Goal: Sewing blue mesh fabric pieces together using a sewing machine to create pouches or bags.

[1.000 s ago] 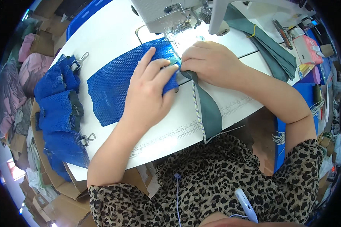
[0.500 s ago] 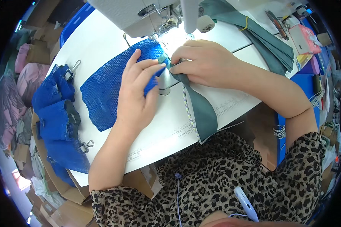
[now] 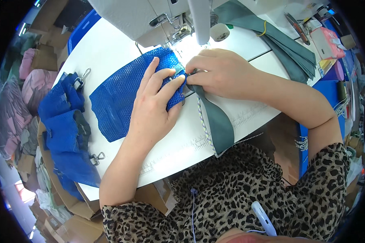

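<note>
A piece of blue mesh fabric (image 3: 117, 97) lies on the white sewing table, its far right corner close to the needle area of the sewing machine (image 3: 172, 30). My left hand (image 3: 154, 103) rests on the mesh with its fingers spread, the fingertips near the mesh's right edge. My right hand (image 3: 221, 75) pinches the upper end of a dark green fabric strip (image 3: 215, 121) beside that edge. The strip hangs in a curve toward the table's front, with a patterned cord (image 3: 202, 119) along its left side. Its pinched end is partly hidden by my fingers.
Blue mesh pieces with metal clips (image 3: 65, 133) hang over the table's left edge. At the far right lie a bundle of dark green strips (image 3: 284, 52), thread snips (image 3: 298, 28) and a pink box (image 3: 327, 42). Cardboard boxes (image 3: 79, 229) stand below left.
My left hand has moved slightly right, its index finger now at the mesh's edge. The mesh edge lies flatter beneath it. My right hand still pinches the strip, slightly lower in view.
</note>
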Demonstrator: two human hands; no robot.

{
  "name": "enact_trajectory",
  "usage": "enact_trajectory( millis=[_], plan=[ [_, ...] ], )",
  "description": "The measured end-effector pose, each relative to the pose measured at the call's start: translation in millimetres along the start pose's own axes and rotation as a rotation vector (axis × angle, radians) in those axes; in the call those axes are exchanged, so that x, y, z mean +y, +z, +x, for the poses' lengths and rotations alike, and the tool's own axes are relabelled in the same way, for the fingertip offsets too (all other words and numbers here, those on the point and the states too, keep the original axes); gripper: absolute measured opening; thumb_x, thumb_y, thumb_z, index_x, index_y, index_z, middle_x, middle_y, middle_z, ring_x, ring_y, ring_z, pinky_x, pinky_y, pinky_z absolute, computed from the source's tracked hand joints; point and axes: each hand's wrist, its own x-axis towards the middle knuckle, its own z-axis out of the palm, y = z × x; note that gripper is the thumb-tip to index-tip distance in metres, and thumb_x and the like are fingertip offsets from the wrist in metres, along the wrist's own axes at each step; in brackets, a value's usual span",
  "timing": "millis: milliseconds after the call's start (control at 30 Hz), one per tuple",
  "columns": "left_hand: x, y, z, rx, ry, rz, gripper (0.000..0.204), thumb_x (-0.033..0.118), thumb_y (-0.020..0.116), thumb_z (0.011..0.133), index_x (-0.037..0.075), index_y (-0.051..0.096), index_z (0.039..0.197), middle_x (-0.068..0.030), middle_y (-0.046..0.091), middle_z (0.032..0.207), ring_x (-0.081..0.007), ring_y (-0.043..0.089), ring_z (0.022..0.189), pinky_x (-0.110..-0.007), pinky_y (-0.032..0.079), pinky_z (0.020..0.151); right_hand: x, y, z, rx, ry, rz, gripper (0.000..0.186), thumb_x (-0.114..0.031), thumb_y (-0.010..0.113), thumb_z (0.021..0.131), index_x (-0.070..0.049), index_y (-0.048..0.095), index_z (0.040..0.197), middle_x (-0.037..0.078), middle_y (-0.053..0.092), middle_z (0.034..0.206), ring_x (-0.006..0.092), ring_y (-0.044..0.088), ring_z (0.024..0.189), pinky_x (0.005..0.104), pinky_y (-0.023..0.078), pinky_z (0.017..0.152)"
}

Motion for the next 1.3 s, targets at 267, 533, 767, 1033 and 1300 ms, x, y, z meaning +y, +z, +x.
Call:
enact_trajectory(
  millis=[267, 533, 767, 1033, 1300],
  plan=[
    [9, -6, -1, -0.043, 0.016, 0.087, 0.044, 0.012, 0.073, 0.076, 0.010, 0.065, 0.120, -0.0145, 0.056, 0.130, -0.0412, 0.037, 0.139, -0.057, 0.033, 0.112, -7, -11, -2, -0.052, 0.020, 0.028, 0.012, -0.012, 0.066, 0.075, -0.007, 0.064, 0.086, 0.006, 0.065, 0.096, 0.0226, 0.065, 0.091, 0.0354, 0.054, 0.075],
    [6, -5, 0, -0.047, 0.010, 0.024, 0.042, 0.010, 0.073, 0.075, 0.011, 0.067, 0.117, -0.0141, 0.055, 0.131, -0.0398, 0.036, 0.140, -0.051, 0.036, 0.112, -8, -14, -4, -0.072, 0.004, -0.032, 0.010, -0.012, 0.063, 0.079, -0.007, 0.064, 0.088, 0.007, 0.068, 0.102, 0.0240, 0.067, 0.096, 0.0348, 0.055, 0.077],
    [9, -4, 2, -0.047, 0.011, 0.047, 0.043, 0.010, 0.074, 0.074, 0.010, 0.067, 0.116, -0.0139, 0.055, 0.130, -0.0396, 0.037, 0.140, -0.051, 0.037, 0.111, -5, -15, -4, -0.070, 0.003, -0.015, 0.013, -0.011, 0.065, 0.077, -0.008, 0.064, 0.090, 0.006, 0.066, 0.099, 0.0228, 0.066, 0.093, 0.0347, 0.054, 0.077],
    [11, -4, 2, -0.038, 0.046, 0.093, 0.043, 0.012, 0.074, 0.074, 0.010, 0.065, 0.116, -0.0137, 0.056, 0.130, -0.0404, 0.039, 0.138, -0.053, 0.037, 0.110, -6, -30, 0, -0.112, 0.277, -0.036, 0.021, -0.019, 0.071, 0.075, -0.010, 0.064, 0.093, 0.003, 0.059, 0.091, 0.0225, 0.059, 0.096, 0.0365, 0.050, 0.079],
    [11, -5, 2, -0.036, 0.057, 0.103, 0.043, 0.013, 0.074, 0.074, 0.009, 0.065, 0.116, -0.0141, 0.055, 0.130, -0.0403, 0.039, 0.138, -0.054, 0.037, 0.110, -1, -25, -1, -0.113, 0.235, 0.005, 0.020, -0.021, 0.070, 0.077, -0.010, 0.067, 0.095, 0.005, 0.060, 0.095, 0.0230, 0.059, 0.097, 0.0363, 0.047, 0.085]
  ],
)
